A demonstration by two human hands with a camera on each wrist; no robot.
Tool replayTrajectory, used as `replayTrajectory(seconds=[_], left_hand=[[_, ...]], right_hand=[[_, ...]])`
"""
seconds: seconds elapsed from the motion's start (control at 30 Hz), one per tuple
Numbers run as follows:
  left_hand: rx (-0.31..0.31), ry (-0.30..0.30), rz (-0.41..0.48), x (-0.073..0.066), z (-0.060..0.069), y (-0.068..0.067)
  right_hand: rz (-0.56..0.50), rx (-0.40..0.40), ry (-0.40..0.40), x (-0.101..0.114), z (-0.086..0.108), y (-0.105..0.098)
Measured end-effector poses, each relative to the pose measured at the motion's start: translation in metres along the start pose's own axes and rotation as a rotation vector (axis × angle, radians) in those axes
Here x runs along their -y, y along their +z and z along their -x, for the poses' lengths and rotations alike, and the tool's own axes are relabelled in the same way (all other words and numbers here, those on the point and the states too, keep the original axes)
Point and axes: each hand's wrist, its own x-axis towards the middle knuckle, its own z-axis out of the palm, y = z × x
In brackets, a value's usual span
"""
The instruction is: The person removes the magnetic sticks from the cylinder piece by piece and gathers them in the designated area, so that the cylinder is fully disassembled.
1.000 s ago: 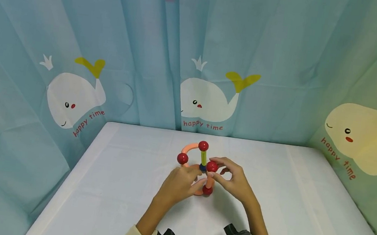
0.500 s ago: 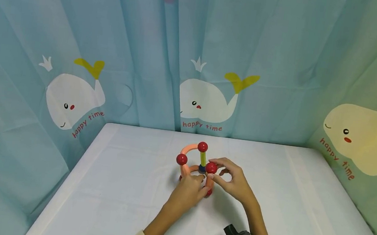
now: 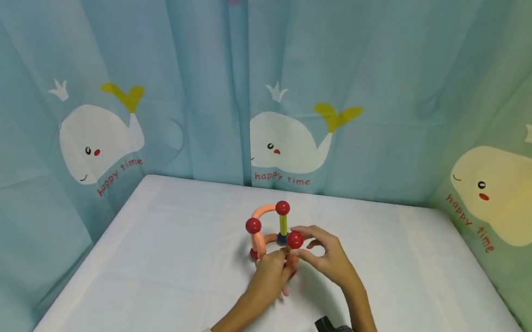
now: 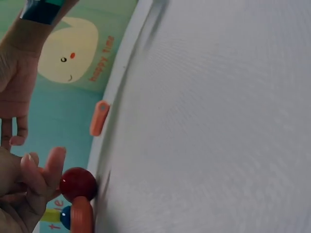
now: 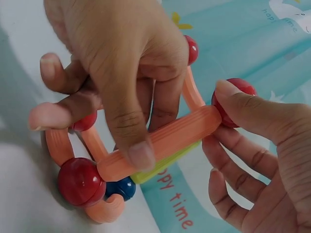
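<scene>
A magnetic ball-and-stick toy frame stands mid-table, with red balls, orange sticks, a yellow-green stick (image 3: 283, 224) and a dark blue ball (image 5: 120, 188). My right hand (image 3: 326, 258) pinches its near top red ball (image 3: 295, 239) between thumb and fingers. Below that ball, my left hand (image 3: 267, 278) grips the straight-looking orange stick (image 5: 184, 133), thumb across its lower part. This stick joins the top ball to a lower red ball (image 5: 81, 182). An orange stick end (image 3: 286, 290) pokes out below my left hand; its other end is hidden.
A white-covered table (image 3: 161, 263) surrounds the toy. Behind it hangs a blue-green curtain (image 3: 383, 91) with whale prints, close to the table's back edge. Dark wrist-worn devices (image 3: 333, 331) extend inward from my sleeves.
My left hand has moved right and closer to the near upright stick, uncovering the frame's left side. The low orange stick end now points toward me. My right hand stays on the red ball.
</scene>
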Motion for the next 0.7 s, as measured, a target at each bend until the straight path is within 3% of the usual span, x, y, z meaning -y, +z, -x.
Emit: replayTrajectory(seconds=[0.13, 0.33, 0.7], left_hand=[[-0.007, -0.023, 0.000, 0.0034, 0.0016, 0.0021], [-0.024, -0.008, -0.027, 0.0032, 0.0012, 0.0031], [-0.030, -0.010, -0.014, 0.0007, 0.0005, 0.0024]], right_hand=[[-0.004, 0.004, 0.033, -0.0004, 0.0013, 0.0022], [-0.007, -0.003, 0.052, 0.0002, 0.0012, 0.0034], [0.011, -0.057, -0.005, 0.0017, -0.0014, 0.0060]])
